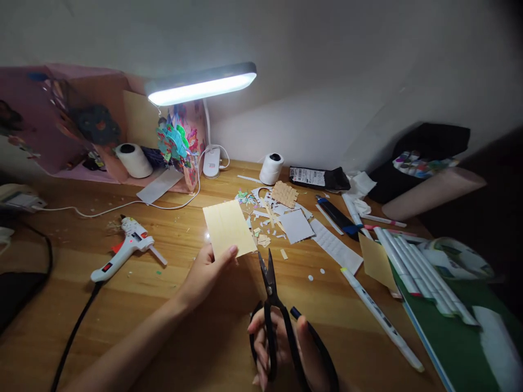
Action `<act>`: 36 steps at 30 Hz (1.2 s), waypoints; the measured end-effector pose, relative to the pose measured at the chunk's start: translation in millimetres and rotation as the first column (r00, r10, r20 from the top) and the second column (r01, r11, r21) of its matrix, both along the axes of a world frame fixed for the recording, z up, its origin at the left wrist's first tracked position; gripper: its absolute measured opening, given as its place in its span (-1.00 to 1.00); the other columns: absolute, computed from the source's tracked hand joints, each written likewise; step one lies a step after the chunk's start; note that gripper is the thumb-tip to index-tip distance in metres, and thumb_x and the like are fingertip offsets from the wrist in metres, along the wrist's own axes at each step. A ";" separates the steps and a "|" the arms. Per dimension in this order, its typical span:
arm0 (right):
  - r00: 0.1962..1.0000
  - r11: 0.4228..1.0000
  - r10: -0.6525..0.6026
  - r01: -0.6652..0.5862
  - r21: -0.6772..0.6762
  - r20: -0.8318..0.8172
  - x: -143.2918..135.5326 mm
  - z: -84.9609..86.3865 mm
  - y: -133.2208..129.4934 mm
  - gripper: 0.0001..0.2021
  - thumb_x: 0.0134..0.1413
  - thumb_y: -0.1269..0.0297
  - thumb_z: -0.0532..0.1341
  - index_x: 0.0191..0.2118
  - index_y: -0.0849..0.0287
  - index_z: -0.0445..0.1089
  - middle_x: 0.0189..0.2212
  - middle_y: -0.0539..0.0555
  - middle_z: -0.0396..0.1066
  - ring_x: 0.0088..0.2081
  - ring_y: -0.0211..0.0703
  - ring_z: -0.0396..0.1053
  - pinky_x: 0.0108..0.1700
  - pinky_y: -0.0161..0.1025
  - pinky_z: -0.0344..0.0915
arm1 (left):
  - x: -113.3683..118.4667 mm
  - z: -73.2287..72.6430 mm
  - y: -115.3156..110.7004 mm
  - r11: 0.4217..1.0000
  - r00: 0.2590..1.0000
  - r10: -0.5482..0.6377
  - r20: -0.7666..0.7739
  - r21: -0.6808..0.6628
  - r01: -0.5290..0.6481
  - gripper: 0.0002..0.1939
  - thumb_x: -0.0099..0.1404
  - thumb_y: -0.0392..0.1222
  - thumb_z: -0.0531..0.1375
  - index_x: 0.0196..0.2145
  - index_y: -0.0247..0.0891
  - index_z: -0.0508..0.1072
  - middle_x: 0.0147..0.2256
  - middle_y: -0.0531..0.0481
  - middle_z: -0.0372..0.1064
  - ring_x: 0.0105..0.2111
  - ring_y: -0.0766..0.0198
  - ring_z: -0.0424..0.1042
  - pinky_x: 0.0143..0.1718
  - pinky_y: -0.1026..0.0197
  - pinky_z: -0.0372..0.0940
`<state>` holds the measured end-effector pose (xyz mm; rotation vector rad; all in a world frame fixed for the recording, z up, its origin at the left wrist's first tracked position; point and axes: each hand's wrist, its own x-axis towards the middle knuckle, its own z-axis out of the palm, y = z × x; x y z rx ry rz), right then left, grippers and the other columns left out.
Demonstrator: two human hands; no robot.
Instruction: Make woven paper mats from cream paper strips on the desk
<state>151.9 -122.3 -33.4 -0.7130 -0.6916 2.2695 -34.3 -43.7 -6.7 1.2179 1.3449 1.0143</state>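
Yellow card [229, 223] above desk [196, 348], pinched by lower edge in left hand [204, 275]. Right hand [281, 342] wraps scissors [270, 289], blades parted near card corner. One-edge hold might let card flex; slipping blades could nick left thumb.

Markers [423, 272] rightward, room beyond unclear

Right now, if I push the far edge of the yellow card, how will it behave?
The yellow card is probably fairly stiff: its far part extends nearly flat beyond your left hand. It's likely light, as it looks thin. It may swivel or bend, since it's gripped only near its lower edge.
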 end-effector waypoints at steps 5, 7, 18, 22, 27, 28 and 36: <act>0.997 0.998 -0.035 0.031 0.055 0.070 3.8 -2.6 -6.2 -0.25 -0.15 -0.43 -0.01 -0.26 0.27 0.34 -0.64 -0.09 0.17 -0.64 -0.36 0.24 -0.50 -0.32 0.27 | 2.6 4.7 -4.8 0.995 0.995 -0.100 -0.004 -0.030 0.100 -0.65 0.23 0.05 0.14 -0.48 -0.33 0.39 -0.47 0.03 0.36 -0.45 0.32 0.31 -0.44 0.33 0.17; 0.996 0.997 -0.029 0.022 0.080 0.089 5.8 -1.3 -4.1 -0.24 -0.17 -0.44 -0.01 -0.26 0.27 0.33 -0.63 -0.09 0.16 -0.64 -0.35 0.24 -0.49 -0.30 0.28 | 4.7 6.9 -7.2 0.986 0.986 -0.165 -0.016 -0.038 0.165 -0.65 0.23 0.04 0.13 -0.48 -0.33 0.39 -0.49 0.04 0.35 -0.47 0.33 0.30 -0.45 0.34 0.16; 0.975 0.986 -0.049 0.012 0.168 0.217 7.9 4.7 0.1 -0.21 -0.19 -0.46 -0.03 -0.26 0.28 0.32 -0.64 -0.10 0.14 -0.64 -0.34 0.20 -0.47 -0.25 0.29 | 10.4 13.6 -13.5 0.976 0.978 -0.208 0.011 -0.066 0.208 -0.68 0.26 -0.01 0.11 -0.50 -0.32 0.36 -0.54 0.08 0.28 -0.53 0.39 0.21 -0.51 0.36 0.09; 0.973 0.980 -0.076 0.034 0.195 0.216 6.0 4.7 -1.1 -0.24 -0.17 -0.45 -0.03 -0.25 0.27 0.31 -0.64 -0.11 0.13 -0.65 -0.35 0.18 -0.47 -0.26 0.29 | 10.9 14.4 -13.6 0.975 0.978 -0.208 0.009 -0.072 0.208 -0.70 0.24 -0.03 0.13 -0.50 -0.31 0.36 -0.54 0.09 0.26 -0.53 0.40 0.19 -0.51 0.37 0.08; 0.965 0.977 -0.100 0.050 0.207 0.244 7.1 1.8 -2.2 -0.23 -0.17 -0.45 -0.03 -0.25 0.27 0.32 -0.65 -0.11 0.13 -0.65 -0.34 0.19 -0.48 -0.26 0.29 | 12.0 17.1 -14.1 0.976 0.979 -0.202 -0.007 -0.083 0.200 -0.69 0.23 -0.01 0.12 -0.51 -0.32 0.36 -0.55 0.08 0.26 -0.53 0.38 0.20 -0.51 0.35 0.10; 0.963 0.977 -0.100 0.047 0.209 0.250 7.5 1.7 -1.9 -0.23 -0.17 -0.45 -0.03 -0.25 0.27 0.32 -0.65 -0.11 0.14 -0.65 -0.34 0.19 -0.47 -0.25 0.30 | 12.0 17.2 -14.2 0.976 0.979 -0.201 -0.006 -0.085 0.200 -0.68 0.23 -0.01 0.12 -0.51 -0.32 0.36 -0.54 0.07 0.27 -0.53 0.38 0.20 -0.51 0.35 0.10; 0.953 0.976 -0.096 0.033 0.216 0.289 7.2 7.3 0.1 -0.24 -0.17 -0.46 -0.04 -0.27 0.26 0.32 -0.66 -0.13 0.12 -0.66 -0.35 0.17 -0.47 -0.24 0.32 | 10.7 13.0 -13.2 0.975 0.976 -0.215 -0.019 -0.058 0.214 -0.70 0.24 -0.01 0.12 -0.46 -0.32 0.39 -0.50 0.05 0.32 -0.48 0.36 0.27 -0.48 0.36 0.14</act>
